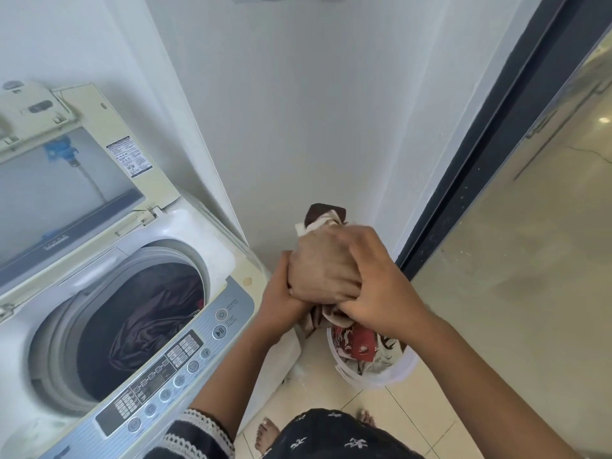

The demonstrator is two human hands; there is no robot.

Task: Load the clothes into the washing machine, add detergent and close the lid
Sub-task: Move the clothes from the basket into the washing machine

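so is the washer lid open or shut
Open: the lid stands raised behind the drum opening, where dark clothes show inside.

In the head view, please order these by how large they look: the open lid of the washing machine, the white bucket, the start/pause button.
1. Open lid, clearly largest.
2. White bucket, partly hidden by the hands and clothes.
3. Start/pause button, smallest.

Home laundry nook. Top-loading washing machine tucked into white-walled corner, lid raised. White bucket of clothes on pale floor tiles. Dark-framed sliding glass door alongside. Bare feet on tiles.
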